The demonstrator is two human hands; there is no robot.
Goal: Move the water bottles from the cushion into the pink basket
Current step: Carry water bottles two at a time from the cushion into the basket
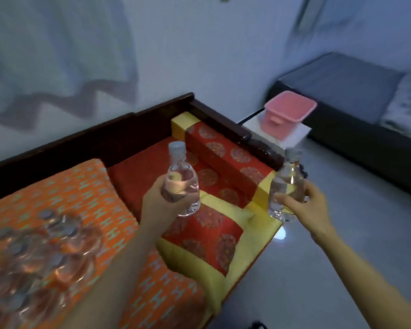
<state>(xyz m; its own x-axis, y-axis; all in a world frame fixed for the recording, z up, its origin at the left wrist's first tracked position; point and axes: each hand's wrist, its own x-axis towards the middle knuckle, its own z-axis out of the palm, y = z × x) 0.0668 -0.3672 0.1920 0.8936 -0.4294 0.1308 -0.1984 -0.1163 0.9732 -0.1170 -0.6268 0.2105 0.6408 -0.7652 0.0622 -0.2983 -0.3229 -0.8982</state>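
Note:
My left hand [160, 205] grips a clear water bottle [183, 179] upright above the red and yellow seat pad. My right hand [311, 207] holds a second clear water bottle [286, 186] upright, past the seat's front right corner. Several more bottles [36, 255] lie bunched on the orange cushion [100, 200] at the lower left, blurred. The pink basket [288, 112] stands on a white block beyond the wooden armrest, far right of both hands; I cannot see inside it.
A dark wooden bench frame [119, 129] runs behind the cushions. A red patterned bolster [226, 157] lies along the armrest. The white block [292, 136] under the basket sits on a pale floor [318, 269]. A grey sofa [356, 91] fills the right background.

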